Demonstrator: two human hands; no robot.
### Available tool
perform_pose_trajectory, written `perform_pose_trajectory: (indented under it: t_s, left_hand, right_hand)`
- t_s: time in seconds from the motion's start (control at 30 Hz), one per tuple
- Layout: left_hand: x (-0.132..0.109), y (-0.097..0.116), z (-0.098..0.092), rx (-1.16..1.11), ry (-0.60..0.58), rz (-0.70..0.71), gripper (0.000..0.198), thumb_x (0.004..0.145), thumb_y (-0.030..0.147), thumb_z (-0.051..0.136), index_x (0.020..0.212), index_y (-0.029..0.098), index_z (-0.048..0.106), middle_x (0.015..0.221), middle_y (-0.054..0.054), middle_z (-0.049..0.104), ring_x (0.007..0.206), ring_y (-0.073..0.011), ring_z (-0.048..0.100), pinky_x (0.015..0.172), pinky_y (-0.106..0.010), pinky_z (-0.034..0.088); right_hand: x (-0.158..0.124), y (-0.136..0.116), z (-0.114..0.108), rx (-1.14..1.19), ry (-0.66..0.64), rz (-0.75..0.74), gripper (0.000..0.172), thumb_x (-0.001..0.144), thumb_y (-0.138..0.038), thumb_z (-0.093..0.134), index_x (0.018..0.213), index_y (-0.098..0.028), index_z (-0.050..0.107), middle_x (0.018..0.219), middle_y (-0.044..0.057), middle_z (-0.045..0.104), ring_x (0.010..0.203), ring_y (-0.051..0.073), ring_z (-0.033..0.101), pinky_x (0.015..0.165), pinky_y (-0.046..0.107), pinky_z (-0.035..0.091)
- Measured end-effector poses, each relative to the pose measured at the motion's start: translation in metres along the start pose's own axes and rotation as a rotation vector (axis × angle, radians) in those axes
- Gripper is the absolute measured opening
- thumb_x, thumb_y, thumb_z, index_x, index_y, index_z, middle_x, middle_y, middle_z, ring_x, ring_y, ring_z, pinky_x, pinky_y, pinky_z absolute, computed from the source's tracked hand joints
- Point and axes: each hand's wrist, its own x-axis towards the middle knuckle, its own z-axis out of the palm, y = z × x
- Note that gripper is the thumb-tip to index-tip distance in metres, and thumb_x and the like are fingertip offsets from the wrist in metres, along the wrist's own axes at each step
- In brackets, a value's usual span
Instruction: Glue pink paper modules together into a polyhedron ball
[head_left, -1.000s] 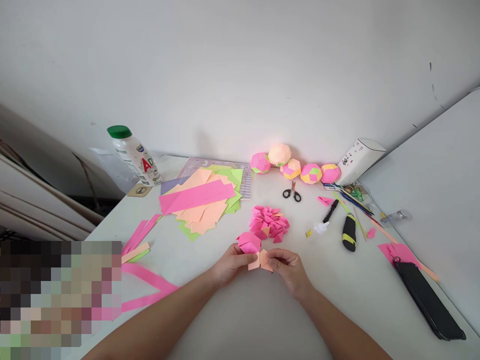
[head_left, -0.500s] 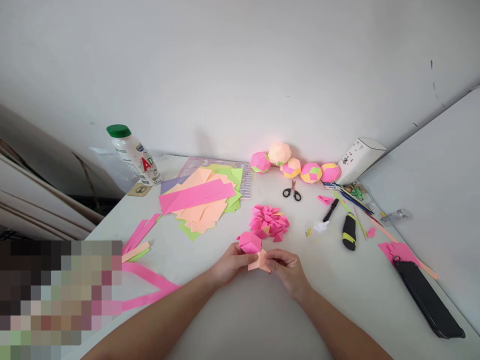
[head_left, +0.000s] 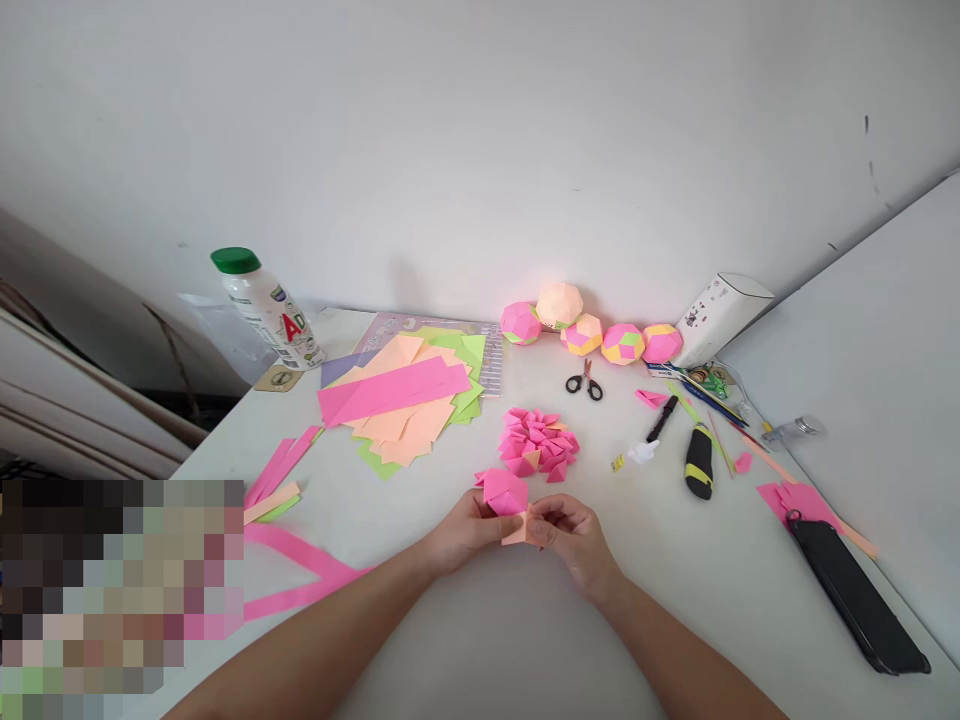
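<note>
Between my hands is a folded paper piece [head_left: 505,491], pink on top with a peach part at its lower right. My left hand [head_left: 469,530] wraps its fingers round the left side, with the thumb lying across the front. My right hand [head_left: 571,535] pinches the peach edge with thumb and fingertips; its other fingers are curled in. Just beyond the hands lies a heap of small folded pink paper units [head_left: 538,443], with a few peach ones among them. The inner side of the folded piece is hidden by my fingers.
Paper sheets [head_left: 394,395] lie back left near a bottle [head_left: 274,315]. Several paper balls [head_left: 559,305] line the wall. Scissors [head_left: 583,382], a black-and-yellow cutter [head_left: 699,462], a marker [head_left: 662,420] and a black phone-like case [head_left: 855,595] lie to the right. Pink strips [head_left: 300,560] rest left.
The pink part has tipped slightly right and down toward the peach part. Less of the peach paper shows between my fingers. Both hands keep their grip.
</note>
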Motion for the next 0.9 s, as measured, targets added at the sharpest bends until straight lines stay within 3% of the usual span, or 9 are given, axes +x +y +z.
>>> perform_pose_trajectory:
  t_s: [0.2, 0.33, 0.47, 0.67, 0.8, 0.9]
  left_hand:
    - [-0.001, -0.002, 0.005, 0.063, -0.007, 0.048, 0.019, 0.073, 0.034, 0.068, 0.080, 0.016, 0.068, 0.082, -0.006, 0.065, 0.082, -0.0219, 0.060, 0.077, -0.034, 0.045]
    - [0.000, -0.003, 0.002, 0.024, 0.033, 0.034, 0.018, 0.074, 0.032, 0.066, 0.076, 0.014, 0.067, 0.077, -0.007, 0.065, 0.078, -0.0221, 0.060, 0.075, -0.035, 0.045]
    - [0.004, 0.009, -0.014, -0.222, 0.212, 0.147, 0.015, 0.070, 0.026, 0.066, 0.062, 0.014, 0.062, 0.066, -0.003, 0.061, 0.068, -0.0170, 0.058, 0.068, -0.029, 0.045]
    - [0.002, 0.052, -0.045, -0.410, 0.445, 0.323, 0.006, 0.063, 0.018, 0.065, 0.068, 0.015, 0.064, 0.065, -0.002, 0.061, 0.070, -0.0145, 0.057, 0.069, -0.027, 0.047]
    - [-0.004, 0.075, -0.049, -0.434, 0.353, 0.357, 0.007, 0.062, 0.016, 0.063, 0.069, 0.015, 0.063, 0.062, -0.001, 0.057, 0.066, -0.0145, 0.055, 0.063, -0.027, 0.046]
    - [-0.009, 0.079, -0.042, -0.373, 0.191, 0.342, 0.008, 0.065, 0.019, 0.062, 0.071, 0.015, 0.063, 0.062, -0.002, 0.057, 0.064, -0.0157, 0.055, 0.061, -0.028, 0.045]
  right_hand:
    - [-0.001, -0.001, 0.001, 0.017, 0.028, -0.002, 0.019, 0.063, -0.032, 0.078, 0.068, -0.020, 0.065, 0.065, -0.001, 0.061, 0.058, 0.012, 0.053, 0.058, 0.027, 0.046]
    - [-0.002, -0.002, 0.000, -0.063, 0.028, -0.057, 0.018, 0.072, -0.037, 0.070, 0.078, -0.021, 0.068, 0.071, 0.001, 0.063, 0.061, 0.014, 0.054, 0.061, 0.030, 0.047]
    - [0.003, -0.002, -0.004, -0.217, 0.026, -0.179, 0.018, 0.081, -0.036, 0.059, 0.085, -0.020, 0.068, 0.083, 0.005, 0.061, 0.069, 0.015, 0.054, 0.063, 0.030, 0.047]
    - [0.007, 0.009, -0.007, -0.555, -0.045, -0.474, 0.015, 0.085, -0.022, 0.051, 0.089, -0.022, 0.066, 0.089, 0.008, 0.060, 0.067, 0.016, 0.054, 0.055, 0.029, 0.046]
    - [0.008, 0.012, 0.000, -0.814, -0.100, -0.769, 0.021, 0.082, -0.014, 0.049, 0.095, -0.022, 0.065, 0.097, 0.011, 0.061, 0.090, 0.023, 0.055, 0.076, 0.038, 0.050]
    - [0.019, 0.009, 0.015, -1.074, -0.165, -0.898, 0.031, 0.081, -0.018, 0.051, 0.110, -0.019, 0.060, 0.123, 0.014, 0.053, 0.117, 0.030, 0.043, 0.095, 0.047, 0.040]
